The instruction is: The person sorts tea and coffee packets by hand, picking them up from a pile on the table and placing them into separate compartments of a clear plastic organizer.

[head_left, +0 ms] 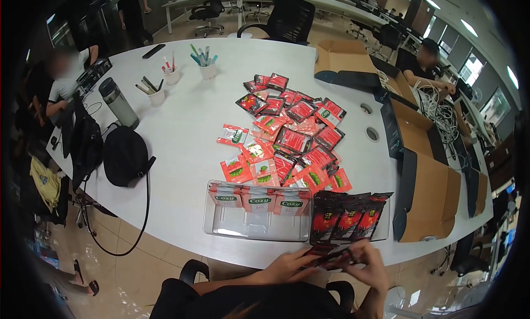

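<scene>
Clamped on a few dark sachets (333, 258) from either end: left hand (287, 265) and right hand (371, 266), close together at near edge of table (182, 125), just in front of clear tray (243, 228). Inside tray, Cozy packets (259, 200) at left, black-red sachets (348, 217) at right. Beyond tray, red sachet pile (292, 136)

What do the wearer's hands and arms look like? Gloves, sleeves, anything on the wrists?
The left hand and right hand are bare, no gloves. Both forearms show uncovered, no sleeves on them. No watch or ring can be made out. Below them sits black clothing.
</scene>
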`<action>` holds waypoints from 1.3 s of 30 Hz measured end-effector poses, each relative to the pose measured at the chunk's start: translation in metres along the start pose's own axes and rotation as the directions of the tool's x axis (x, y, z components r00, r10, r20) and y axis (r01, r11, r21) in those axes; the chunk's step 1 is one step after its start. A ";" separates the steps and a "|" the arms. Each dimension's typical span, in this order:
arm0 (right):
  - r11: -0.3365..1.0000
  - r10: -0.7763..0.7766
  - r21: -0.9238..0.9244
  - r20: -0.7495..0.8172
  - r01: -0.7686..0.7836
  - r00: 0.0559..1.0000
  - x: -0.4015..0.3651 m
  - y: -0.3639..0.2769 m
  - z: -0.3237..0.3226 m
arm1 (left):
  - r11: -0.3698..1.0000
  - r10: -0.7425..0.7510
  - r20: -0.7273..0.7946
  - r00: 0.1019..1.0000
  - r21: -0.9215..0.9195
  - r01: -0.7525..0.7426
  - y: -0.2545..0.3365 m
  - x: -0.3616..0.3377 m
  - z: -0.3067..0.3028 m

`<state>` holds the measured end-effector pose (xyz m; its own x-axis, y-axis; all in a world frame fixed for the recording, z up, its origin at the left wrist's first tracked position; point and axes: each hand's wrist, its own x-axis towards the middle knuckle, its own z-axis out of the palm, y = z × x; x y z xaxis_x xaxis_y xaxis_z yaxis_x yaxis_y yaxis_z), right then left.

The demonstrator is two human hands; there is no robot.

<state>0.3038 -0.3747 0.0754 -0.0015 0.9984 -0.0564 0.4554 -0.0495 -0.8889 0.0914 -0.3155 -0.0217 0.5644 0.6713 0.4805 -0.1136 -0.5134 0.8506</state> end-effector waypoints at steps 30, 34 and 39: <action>0.610 -0.391 -0.754 -0.020 0.243 0.920 0.034 -0.004 -0.063 | 0.993 -0.082 0.036 0.996 -0.077 0.085 0.009 -0.006 0.007; 0.670 -0.364 -0.673 0.070 0.313 0.929 0.034 -0.028 -0.047 | 0.996 -0.064 0.029 0.998 -0.065 0.066 0.010 -0.006 0.007; 0.823 -0.095 -0.509 0.316 0.253 0.944 0.039 -0.012 -0.028 | 0.999 -0.029 0.012 1.000 -0.040 0.029 0.010 -0.006 0.007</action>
<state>0.3234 -0.3341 0.0970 -0.3260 0.9387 -0.1122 0.8272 0.2257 -0.5145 0.0925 -0.3282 -0.0178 0.5770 0.6796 0.4531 -0.1297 -0.4715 0.8723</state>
